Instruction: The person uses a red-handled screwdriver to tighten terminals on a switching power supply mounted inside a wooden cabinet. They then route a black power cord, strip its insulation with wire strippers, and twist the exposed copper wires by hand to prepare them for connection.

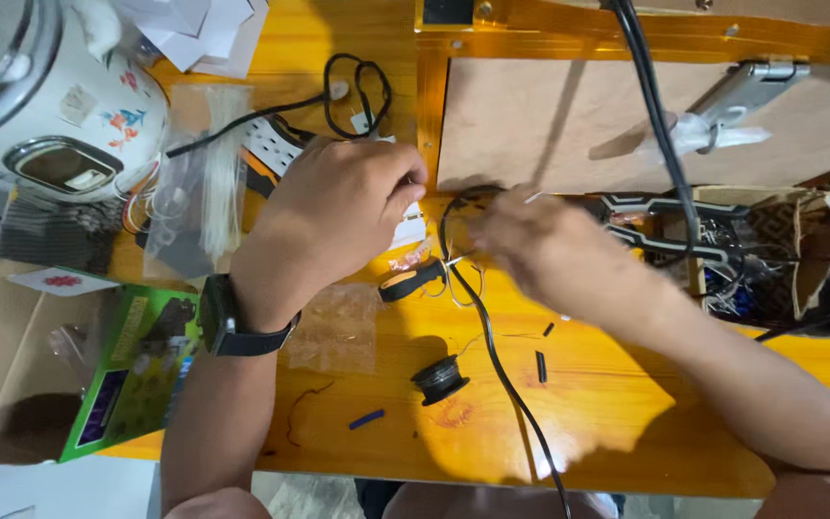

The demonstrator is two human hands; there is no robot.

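Observation:
My left hand (343,207) rests knuckles-up on the wooden table (617,413), fingers curled over something small and white near a black cable (492,346); a black watch sits on that wrist. My right hand (530,240) is blurred with motion, its fingers pinched at the cable's upper loop and some thin wires. The cable runs from between the hands down to the table's front edge. A black-handled tool with a white band (413,281) lies just below the hands. What either hand grips is partly hidden.
A small black spool (440,379), a blue tubing piece (367,419) and black tubing bits (541,366) lie on the table. A white rice cooker (45,106) stands far left, plastic bags (199,183) beside it, a green box (132,380) below. A brown board (626,125) lies behind.

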